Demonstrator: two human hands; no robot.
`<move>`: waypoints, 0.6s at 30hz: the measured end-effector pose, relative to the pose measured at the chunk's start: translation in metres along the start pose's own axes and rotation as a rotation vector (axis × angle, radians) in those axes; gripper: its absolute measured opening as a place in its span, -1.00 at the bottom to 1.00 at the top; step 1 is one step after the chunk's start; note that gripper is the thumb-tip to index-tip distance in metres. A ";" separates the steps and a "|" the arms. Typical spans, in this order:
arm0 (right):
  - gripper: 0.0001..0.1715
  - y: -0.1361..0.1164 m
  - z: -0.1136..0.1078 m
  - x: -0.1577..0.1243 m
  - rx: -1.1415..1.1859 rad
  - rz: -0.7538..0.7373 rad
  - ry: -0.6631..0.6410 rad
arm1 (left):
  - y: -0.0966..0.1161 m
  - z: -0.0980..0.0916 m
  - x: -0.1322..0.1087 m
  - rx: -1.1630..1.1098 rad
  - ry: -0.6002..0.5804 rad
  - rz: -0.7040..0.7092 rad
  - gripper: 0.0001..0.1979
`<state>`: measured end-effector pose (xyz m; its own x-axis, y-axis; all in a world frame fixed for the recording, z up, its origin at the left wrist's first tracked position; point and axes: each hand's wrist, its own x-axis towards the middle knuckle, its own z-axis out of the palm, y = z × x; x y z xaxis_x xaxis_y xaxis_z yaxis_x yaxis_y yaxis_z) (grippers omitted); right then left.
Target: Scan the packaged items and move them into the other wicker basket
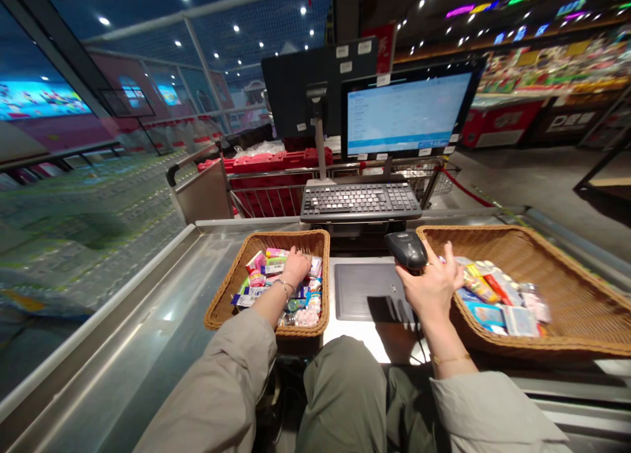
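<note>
In the head view my left hand [296, 266] reaches down among small, colourful packaged goods [257, 279] in the left wicker basket [267, 237]. Its fingers are bent and close together; what they hold, if anything, is hidden. My right hand [434, 281] grips a black handheld barcode scanner [407, 249], some of its fingers stretched out to the right. The scanner is raised over the right part of a dark grey flat panel [362, 294] between the baskets. Just right of that hand, more packaged goods [493, 295] lie in the larger right wicker basket [582, 269].
Beyond the baskets stand a black keyboard [361, 200] and a lit monitor [407, 114], with a second screen's back [296, 98] to the left. A metal shopping cart [269, 193] is behind them. The metal counter [162, 315] extends left; a cable hangs below the scanner.
</note>
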<state>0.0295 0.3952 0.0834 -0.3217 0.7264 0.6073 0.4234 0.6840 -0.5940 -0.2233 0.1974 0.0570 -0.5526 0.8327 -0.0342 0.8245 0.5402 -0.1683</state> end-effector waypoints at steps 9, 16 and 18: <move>-0.33 -0.001 -0.003 0.001 0.009 0.002 -0.025 | -0.009 -0.040 -0.020 -0.061 0.049 0.141 -0.70; -0.36 -0.003 -0.001 -0.001 0.012 0.002 -0.020 | -0.052 -0.040 -0.057 -0.260 0.041 0.125 -0.72; -0.39 -0.003 -0.001 -0.002 0.018 -0.001 -0.017 | -0.065 -0.036 -0.066 -0.206 -0.026 0.044 -0.74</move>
<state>0.0291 0.3917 0.0848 -0.3366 0.7268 0.5987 0.4082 0.6856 -0.6028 -0.2357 0.1121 0.1059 -0.5161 0.8542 -0.0626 0.8540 0.5188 0.0390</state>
